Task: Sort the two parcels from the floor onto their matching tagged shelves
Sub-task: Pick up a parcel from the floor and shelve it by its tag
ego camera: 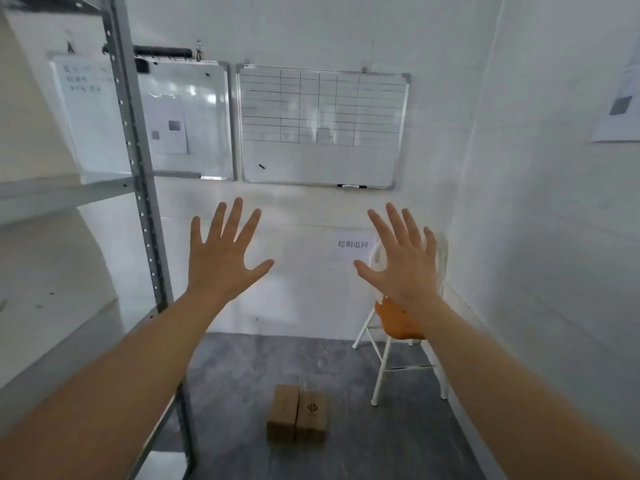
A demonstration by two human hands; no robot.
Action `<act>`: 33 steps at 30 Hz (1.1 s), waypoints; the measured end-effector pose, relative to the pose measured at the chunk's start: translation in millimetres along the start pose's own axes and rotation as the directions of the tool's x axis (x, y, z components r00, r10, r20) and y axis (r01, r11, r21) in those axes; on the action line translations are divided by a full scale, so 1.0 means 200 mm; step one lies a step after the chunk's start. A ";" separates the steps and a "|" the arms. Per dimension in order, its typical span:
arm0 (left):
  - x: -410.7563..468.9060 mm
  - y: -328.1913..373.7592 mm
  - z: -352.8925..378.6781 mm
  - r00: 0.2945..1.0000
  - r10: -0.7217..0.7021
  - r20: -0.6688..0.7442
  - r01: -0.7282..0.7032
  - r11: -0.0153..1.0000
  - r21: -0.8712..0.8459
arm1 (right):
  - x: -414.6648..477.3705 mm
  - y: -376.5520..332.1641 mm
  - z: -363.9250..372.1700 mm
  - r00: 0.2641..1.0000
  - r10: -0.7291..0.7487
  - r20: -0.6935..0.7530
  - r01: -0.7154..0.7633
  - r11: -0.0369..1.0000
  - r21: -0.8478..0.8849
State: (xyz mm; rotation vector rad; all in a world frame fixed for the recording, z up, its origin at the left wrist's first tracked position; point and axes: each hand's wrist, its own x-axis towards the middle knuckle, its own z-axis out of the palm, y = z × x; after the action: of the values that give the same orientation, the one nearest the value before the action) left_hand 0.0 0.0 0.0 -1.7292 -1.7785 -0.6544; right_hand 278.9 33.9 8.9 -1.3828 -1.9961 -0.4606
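Two brown cardboard parcels lie side by side and touching on the grey floor: the left parcel [282, 414] and the right parcel [312, 414], which bears a dark logo on top. My left hand [225, 254] and my right hand [401, 261] are both raised at chest height in front of the wall, palms forward, fingers spread, holding nothing. Both hands are well above the parcels. A grey metal shelving unit [138, 174] stands at the left, with pale shelves [52, 195]; no tags are readable on it.
A white folding chair with an orange seat [391, 327] stands at the right against the wall. Two whiteboards [322, 126] hang on the far wall, with a paper sign [353, 244] below them. A white wall [554, 237] closes in the right side.
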 end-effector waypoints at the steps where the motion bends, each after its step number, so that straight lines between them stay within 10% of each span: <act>1: 0.03 -0.01 0.04 1.000 0.000 -0.002 0.000 1.000 -0.001 | 0.03 -0.01 0.04 1.000 0.004 0.007 -0.004 1.000 0.013; 33: 0.62 -0.44 2.49 0.889 0.108 0.446 -0.097 0.994 -0.047 | 0.66 0.22 2.42 0.938 0.115 0.327 -0.118 0.993 -0.012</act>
State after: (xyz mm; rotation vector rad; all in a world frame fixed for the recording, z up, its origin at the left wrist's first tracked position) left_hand -118.0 431.1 -268.7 -2.1013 -1.9610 -0.2382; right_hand 136.5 439.4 -253.5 -1.6499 -2.1547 -0.1764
